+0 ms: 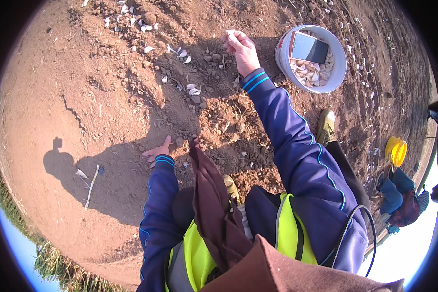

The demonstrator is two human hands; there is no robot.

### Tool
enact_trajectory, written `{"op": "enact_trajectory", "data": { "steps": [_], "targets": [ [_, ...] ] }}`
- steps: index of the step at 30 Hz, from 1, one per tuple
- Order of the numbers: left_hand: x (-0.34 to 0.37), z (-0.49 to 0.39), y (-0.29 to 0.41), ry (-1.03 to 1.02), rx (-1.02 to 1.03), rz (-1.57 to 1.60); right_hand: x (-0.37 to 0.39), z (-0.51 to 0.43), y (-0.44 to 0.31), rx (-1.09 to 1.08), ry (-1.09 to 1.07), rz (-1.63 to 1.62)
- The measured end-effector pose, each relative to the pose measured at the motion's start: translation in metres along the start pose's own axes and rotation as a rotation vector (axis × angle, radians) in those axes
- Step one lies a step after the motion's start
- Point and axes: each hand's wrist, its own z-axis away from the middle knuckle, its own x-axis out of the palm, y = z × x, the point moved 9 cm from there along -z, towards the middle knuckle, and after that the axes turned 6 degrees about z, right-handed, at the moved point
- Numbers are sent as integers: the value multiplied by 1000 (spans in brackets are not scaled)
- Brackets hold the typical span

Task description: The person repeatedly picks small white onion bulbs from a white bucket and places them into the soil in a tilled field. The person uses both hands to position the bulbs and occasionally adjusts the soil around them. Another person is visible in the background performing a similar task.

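My right hand (239, 45) reaches forward over the soil, its thumb and fingertips pinched together; something small and pale may be between them, too small to tell. Just right of it stands a white plastic bucket (283, 60) part filled with garlic cloves (310, 75), with a smartphone (309, 48) lying on them. My left hand (160, 150) is low at the left, fingers spread near the ground and holding nothing visible. Loose garlic cloves (194, 91) lie on the brown soil between the hands, and more cloves (146, 27) are scattered at the top left.
My shoe (326, 126) is below the bucket. A brown cloth (211, 189) hangs in front of me. A dry stick (92, 187) lies at left. Rows of cloves run along the right side, where a yellow bucket (397, 151) lies near a bent-over person (403, 200).
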Motion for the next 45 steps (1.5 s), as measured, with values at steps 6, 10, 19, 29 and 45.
{"op": "enact_trajectory", "data": {
  "steps": [6,10,19,29,45],
  "targets": [
    [-2,2,-2,11,38,-14,41,70,-32,131,-230,-210],
    [5,-8,-5,65,64,45,56,105,-52,198,-295,-236],
    [-56,16,39,-50,673,-29,96,185,-46,424,-488,-496],
    [-142,257,96,-575,1311,837,143,234,-44,385,-546,-272],
    [-164,267,76,-207,1522,808,147,239,-67,-52,-559,126]
  ]
}}
